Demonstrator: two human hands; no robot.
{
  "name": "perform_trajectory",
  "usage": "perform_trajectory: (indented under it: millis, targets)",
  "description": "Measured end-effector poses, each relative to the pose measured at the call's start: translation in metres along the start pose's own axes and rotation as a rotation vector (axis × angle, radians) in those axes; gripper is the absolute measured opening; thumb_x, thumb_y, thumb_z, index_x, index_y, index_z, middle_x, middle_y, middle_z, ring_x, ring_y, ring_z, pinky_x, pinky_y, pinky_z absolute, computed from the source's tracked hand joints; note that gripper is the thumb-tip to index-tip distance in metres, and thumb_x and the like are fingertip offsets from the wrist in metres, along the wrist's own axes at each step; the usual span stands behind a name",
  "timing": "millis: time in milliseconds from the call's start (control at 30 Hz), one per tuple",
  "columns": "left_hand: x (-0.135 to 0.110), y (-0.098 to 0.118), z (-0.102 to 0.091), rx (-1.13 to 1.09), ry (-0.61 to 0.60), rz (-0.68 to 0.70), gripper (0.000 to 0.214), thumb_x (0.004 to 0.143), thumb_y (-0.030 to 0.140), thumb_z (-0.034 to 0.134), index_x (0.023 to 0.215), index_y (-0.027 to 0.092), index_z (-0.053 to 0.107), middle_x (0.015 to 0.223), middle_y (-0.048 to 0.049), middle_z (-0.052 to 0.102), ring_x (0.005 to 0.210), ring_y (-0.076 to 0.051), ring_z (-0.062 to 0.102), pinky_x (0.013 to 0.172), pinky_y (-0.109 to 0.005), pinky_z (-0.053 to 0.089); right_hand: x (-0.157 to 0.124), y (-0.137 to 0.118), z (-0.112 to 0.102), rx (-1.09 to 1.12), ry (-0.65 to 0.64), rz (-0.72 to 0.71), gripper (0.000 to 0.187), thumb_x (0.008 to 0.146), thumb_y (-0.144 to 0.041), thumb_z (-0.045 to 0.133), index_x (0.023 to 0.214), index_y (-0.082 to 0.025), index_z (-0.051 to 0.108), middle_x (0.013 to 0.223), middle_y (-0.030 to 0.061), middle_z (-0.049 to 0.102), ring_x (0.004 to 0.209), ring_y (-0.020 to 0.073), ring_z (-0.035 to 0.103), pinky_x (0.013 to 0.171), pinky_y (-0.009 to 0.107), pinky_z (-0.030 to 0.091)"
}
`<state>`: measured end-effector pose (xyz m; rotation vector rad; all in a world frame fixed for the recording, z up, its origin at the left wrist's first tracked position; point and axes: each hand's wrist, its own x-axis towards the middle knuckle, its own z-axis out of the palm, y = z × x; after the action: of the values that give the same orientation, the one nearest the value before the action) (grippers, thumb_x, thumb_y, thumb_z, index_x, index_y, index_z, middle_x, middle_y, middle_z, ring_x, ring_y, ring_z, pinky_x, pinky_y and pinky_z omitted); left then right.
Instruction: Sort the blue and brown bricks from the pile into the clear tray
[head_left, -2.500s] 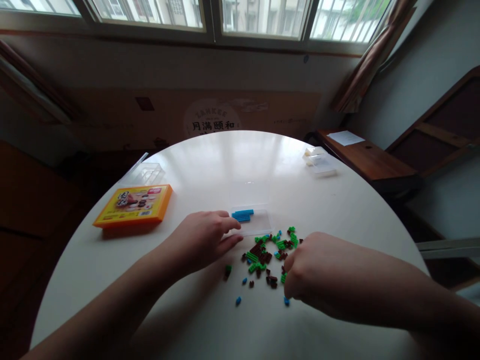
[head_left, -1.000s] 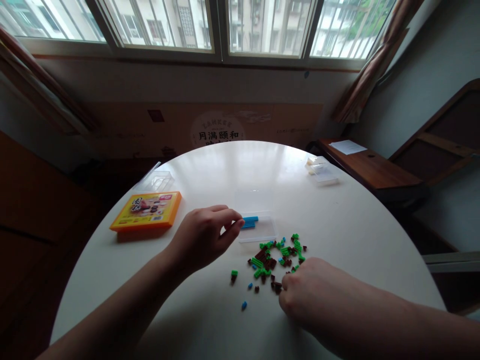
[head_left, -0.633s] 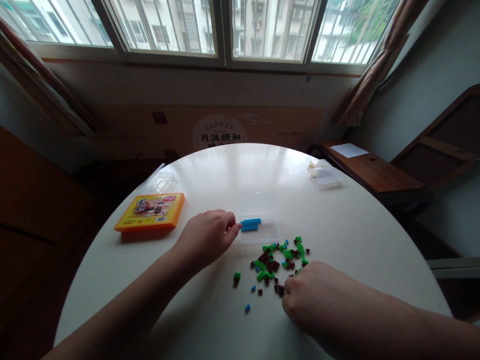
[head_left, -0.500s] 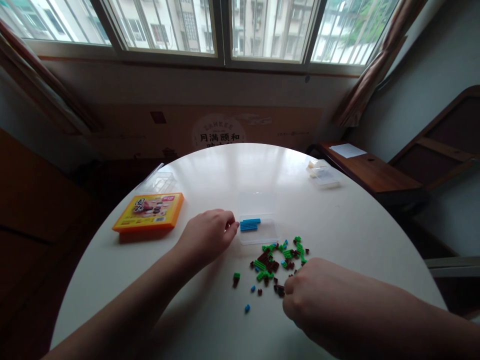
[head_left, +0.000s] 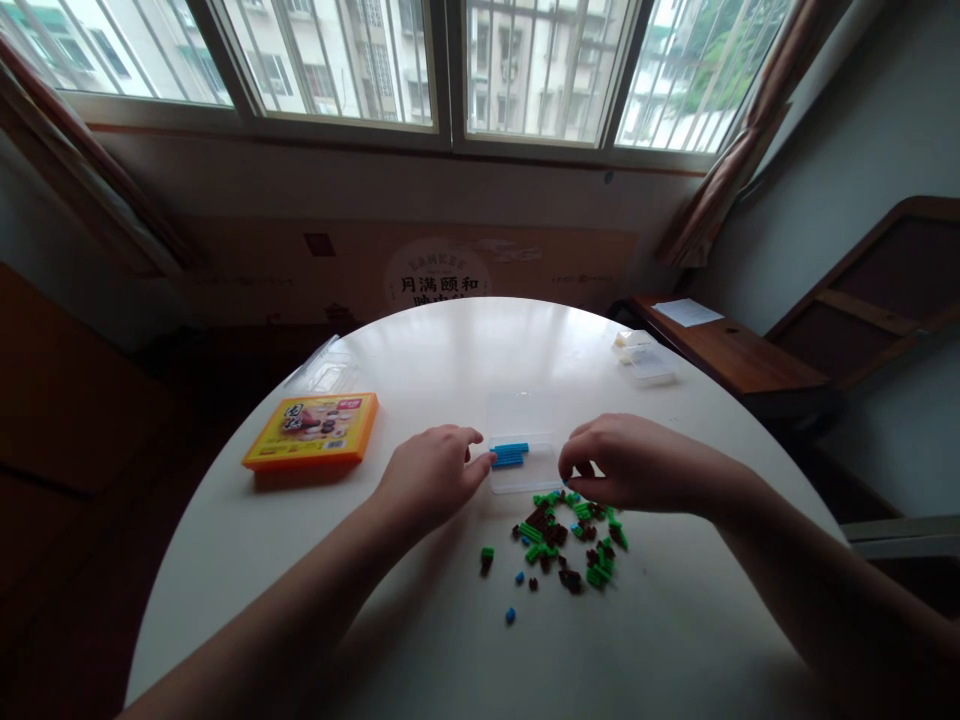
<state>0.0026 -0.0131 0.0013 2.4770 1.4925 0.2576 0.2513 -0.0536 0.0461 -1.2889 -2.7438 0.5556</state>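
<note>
A small clear plastic tray (head_left: pixel 525 478) lies on the round white table (head_left: pixel 465 350), with a row of blue bricks (head_left: pixel 510 455) in it. My left hand (head_left: pixel 431 478) rests at the tray's left edge, fingertips touching it, fingers loosely curled. My right hand (head_left: pixel 634 465) hovers at the tray's right side with thumb and fingers pinched together; what they hold is too small to name. Just below lies a scatter of green, brown and blue small bricks (head_left: pixel 566 540).
An orange box (head_left: pixel 311 430) sits at the left with a clear lid (head_left: pixel 322 368) behind it. Another clear container (head_left: pixel 645 358) stands at the far right edge. A wooden side table with paper (head_left: pixel 720 345) is beyond. Stray bricks (head_left: pixel 510 612) lie near the front.
My right hand rose from the near side of the brick pile and moved up to the tray's right edge. The left hand stayed beside the tray. The camera tilted slightly.
</note>
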Motion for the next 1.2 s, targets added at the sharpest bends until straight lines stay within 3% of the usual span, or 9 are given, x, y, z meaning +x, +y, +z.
perform_trajectory:
  millis: [233, 533, 767, 1033, 1200]
  targets:
    - [0.0, 0.002, -0.001, -0.028, -0.039, -0.012, 0.043, 0.09, 0.046, 0.047, 0.114, 0.018, 0.07, 0.106, -0.0113, 0.073, 0.091, -0.028, 0.068, 0.075, -0.037, 0.051, 0.021, 0.003, 0.009, -0.096, 0.076, 0.085, 0.019, 0.081, -0.018, 0.056, 0.086, -0.019, 0.074, 0.077, 0.0035, 0.071, 0.071, 0.0147, 0.06, 0.067, 0.025, 0.039]
    - [-0.001, 0.002, 0.0, -0.052, -0.058, 0.007, 0.041, 0.09, 0.047, 0.05, 0.112, 0.02, 0.071, 0.105, -0.0106, 0.073, 0.091, -0.027, 0.068, 0.07, -0.034, 0.051, 0.043, 0.001, 0.025, -0.306, 0.083, 0.197, 0.021, 0.085, -0.024, 0.056, 0.09, -0.024, 0.076, 0.084, 0.0045, 0.073, 0.075, 0.0165, 0.062, 0.062, 0.026, 0.036]
    - [-0.001, 0.002, 0.001, -0.057, -0.061, 0.0, 0.039, 0.089, 0.045, 0.05, 0.11, 0.021, 0.071, 0.106, -0.0098, 0.073, 0.092, -0.028, 0.067, 0.072, -0.036, 0.051, 0.032, 0.003, 0.026, -0.264, 0.147, 0.219, 0.02, 0.088, -0.029, 0.056, 0.089, -0.024, 0.076, 0.086, 0.0031, 0.074, 0.075, 0.0171, 0.064, 0.062, 0.026, 0.037]
    - [0.001, 0.002, 0.003, -0.066, -0.063, 0.007, 0.036, 0.088, 0.044, 0.051, 0.107, 0.021, 0.072, 0.101, -0.0092, 0.074, 0.087, -0.026, 0.067, 0.071, -0.035, 0.05, 0.017, 0.011, 0.04, -0.124, 0.286, 0.169, 0.026, 0.086, -0.021, 0.054, 0.099, -0.028, 0.075, 0.088, -0.0006, 0.071, 0.067, 0.0119, 0.061, 0.062, 0.025, 0.038]
    - [0.002, 0.002, 0.002, -0.089, -0.094, -0.008, 0.034, 0.088, 0.043, 0.051, 0.105, 0.023, 0.072, 0.1, -0.0074, 0.073, 0.084, -0.025, 0.067, 0.067, -0.033, 0.049, 0.019, 0.012, 0.046, -0.133, 0.316, 0.162, 0.024, 0.084, -0.019, 0.054, 0.092, -0.024, 0.076, 0.083, 0.0009, 0.069, 0.066, 0.0118, 0.058, 0.059, 0.024, 0.035]
